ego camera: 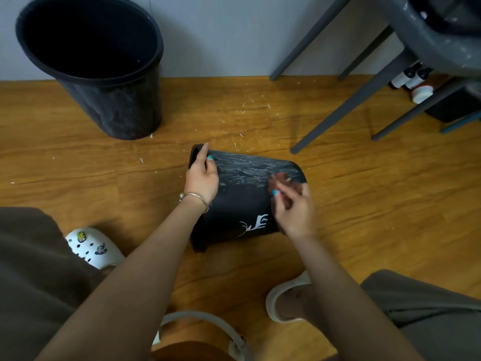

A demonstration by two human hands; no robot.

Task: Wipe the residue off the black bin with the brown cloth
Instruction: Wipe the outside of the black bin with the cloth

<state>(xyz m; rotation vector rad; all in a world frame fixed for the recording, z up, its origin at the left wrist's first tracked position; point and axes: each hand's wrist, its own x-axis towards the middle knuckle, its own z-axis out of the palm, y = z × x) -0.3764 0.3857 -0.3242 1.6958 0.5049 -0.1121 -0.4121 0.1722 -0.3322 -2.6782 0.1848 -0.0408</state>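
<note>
Small black bin (242, 201) lies on its side on the wood floor (364, 204), open mouth to the left, base to the right, white deer motif on the near wall. Whitish streaky residue (250, 168) covers the upper, far part of the wall; the near part looks mostly dark.

Left hand (201, 175) grips the rim at the mouth end, thumb on the outer wall, fingers curled over the edge. Right hand (292, 204) pinches the brown cloth (279, 179) between thumb and fingertips and presses it against the wall near the base end, at the edge of the residue patch. The hand is blurred, so the finger layout is uncertain.

Risks, as judged:
- The bin is round and rests on its curved side. A hard stroke across it could roll it if the left grip is loose.
- The cloth is bunched small. Little contact area means streaks may smear rather than lift, and fingertips may rub the wall directly.
- The residue looks dry and scraped. Flakes could drop onto the floor, which already carries white specks.
- The large black bin (104, 74) and the grey chair legs (351, 105) stand well apart, so snagging seems unlikely.
</note>
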